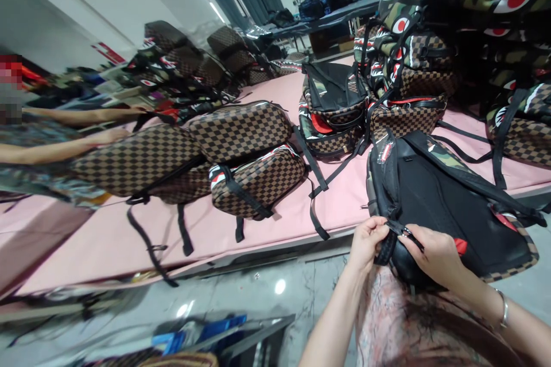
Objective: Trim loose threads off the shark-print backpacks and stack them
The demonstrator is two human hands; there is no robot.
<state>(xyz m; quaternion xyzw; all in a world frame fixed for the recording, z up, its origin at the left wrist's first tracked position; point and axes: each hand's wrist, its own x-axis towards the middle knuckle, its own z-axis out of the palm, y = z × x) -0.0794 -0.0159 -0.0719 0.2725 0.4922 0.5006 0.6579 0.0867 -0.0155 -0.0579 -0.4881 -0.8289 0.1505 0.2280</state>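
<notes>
A black backpack (447, 206) with camouflage and checkered edges lies back panel up at the table's front edge, partly over my lap. My left hand (369, 241) pinches the black strap (394, 226) near the bag's lower left corner. Close beside it, my right hand (433, 252) has its fingers closed on the same strap, at what looks like a dark buckle. The exact shape of that small part is hard to make out. A padded shoulder strap (390, 175) runs up from there. A small red tab (460, 246) shows just past my right hand.
Checkered backpacks (241, 129) lie on the pink table (275, 235) to the left, their straps hanging over its edge. A co-worker's hands (114, 135) touch one there. Piles of shark-face camouflage bags (512, 6) stand at the right. Blue items (198, 332) lie below the table.
</notes>
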